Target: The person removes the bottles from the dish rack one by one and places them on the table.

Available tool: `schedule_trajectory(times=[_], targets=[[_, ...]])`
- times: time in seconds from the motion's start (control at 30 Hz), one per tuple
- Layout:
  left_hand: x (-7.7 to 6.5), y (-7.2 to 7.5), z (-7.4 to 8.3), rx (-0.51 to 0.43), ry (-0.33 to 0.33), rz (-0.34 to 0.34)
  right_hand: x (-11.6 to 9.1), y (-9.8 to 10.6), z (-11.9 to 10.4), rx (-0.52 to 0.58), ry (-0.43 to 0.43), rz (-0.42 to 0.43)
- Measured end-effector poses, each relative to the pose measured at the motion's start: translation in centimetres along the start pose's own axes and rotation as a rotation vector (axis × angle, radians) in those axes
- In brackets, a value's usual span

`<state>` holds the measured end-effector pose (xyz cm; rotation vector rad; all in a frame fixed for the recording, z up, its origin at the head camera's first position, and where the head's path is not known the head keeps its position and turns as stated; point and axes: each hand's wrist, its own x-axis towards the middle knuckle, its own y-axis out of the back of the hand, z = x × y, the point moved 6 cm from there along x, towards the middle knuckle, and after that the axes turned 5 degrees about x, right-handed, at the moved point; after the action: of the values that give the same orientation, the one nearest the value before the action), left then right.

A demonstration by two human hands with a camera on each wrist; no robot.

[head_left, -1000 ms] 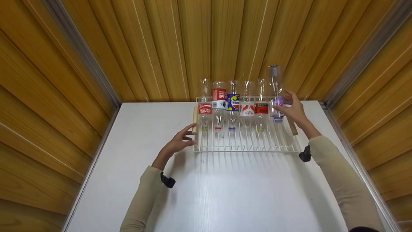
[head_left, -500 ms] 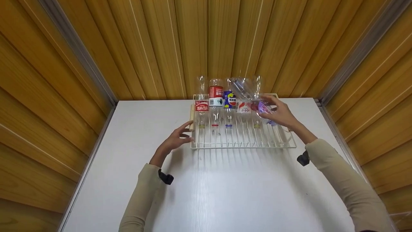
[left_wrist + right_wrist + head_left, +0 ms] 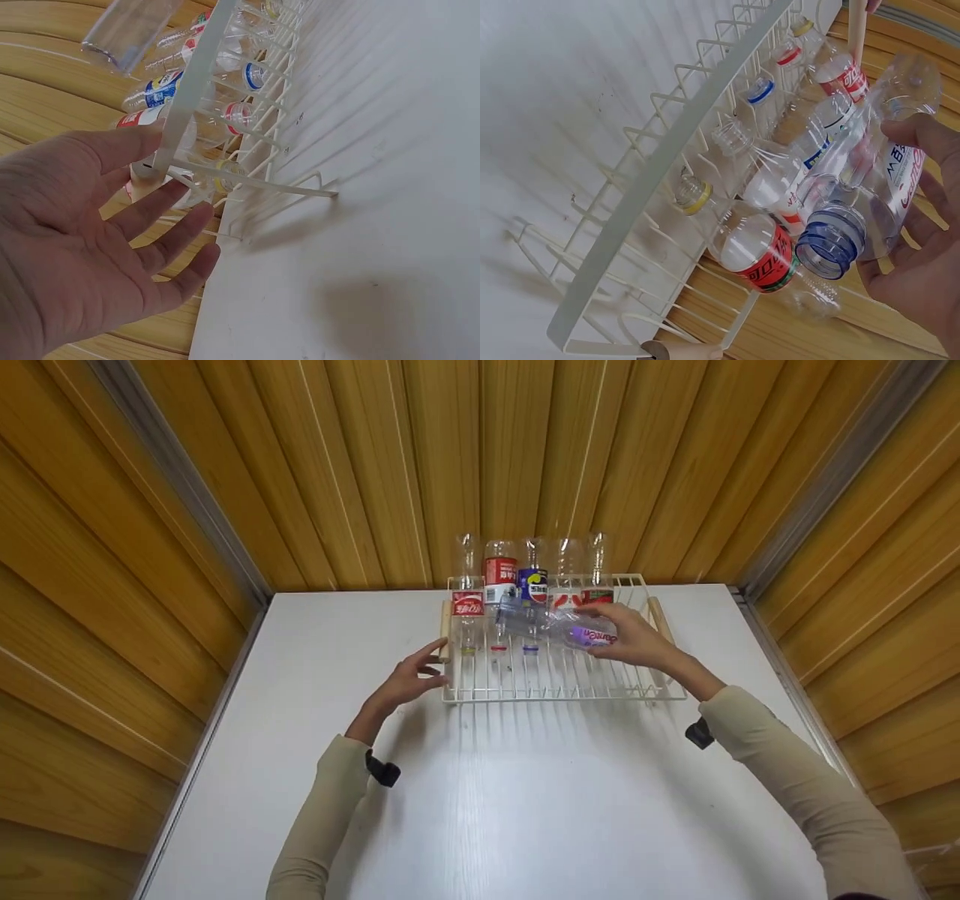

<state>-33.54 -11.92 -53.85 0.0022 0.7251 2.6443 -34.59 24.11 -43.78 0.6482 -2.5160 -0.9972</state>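
My right hand [image 3: 637, 639] grips a clear uncapped plastic bottle [image 3: 536, 622] with a purple and pink label, lying slantwise above the rack. In the right wrist view its blue-ringed mouth [image 3: 831, 244] faces the camera. My left hand [image 3: 407, 681] touches the left end of the white wire rack [image 3: 562, 700], by its wooden handle [image 3: 445, 619], with fingers spread in the left wrist view. Several empty bottles lean in the rack, mouths toward me: a red-label one [image 3: 468, 604], a red-and-white one [image 3: 501, 574], a blue one [image 3: 533, 585] and others partly hidden by the held bottle and hand.
The rack stands at the back of a white table [image 3: 480, 795], against a wood-panel wall [image 3: 442, 472]. A second wooden handle [image 3: 660, 619] is on its right end. Metal framing [image 3: 202, 480] runs down the wall corners.
The right hand has lifted the purple-label bottle from the rack's right end, moved it left and tilted it from upright to nearly level. The left hand stays at the rack's left end.
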Motion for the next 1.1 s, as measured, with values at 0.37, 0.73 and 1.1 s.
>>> schedule_trajectory(times=[0.37, 0.73, 1.1], targets=[[-1.0, 2.5, 5.8, 0.075, -0.073, 0.068, -0.4, -1.8, -3.3, -0.155, 0.12, -0.06], [-0.8, 0.2, 9.3, 0.246, -0.185, -0.123, -0.6, -3.5, -5.5, -0.277, 0.227, -0.059], [-0.6, -2.4, 10.9, 0.304, -0.28, -0.213, -1.3, -4.4, -7.5, -0.383, 0.296, -0.071]])
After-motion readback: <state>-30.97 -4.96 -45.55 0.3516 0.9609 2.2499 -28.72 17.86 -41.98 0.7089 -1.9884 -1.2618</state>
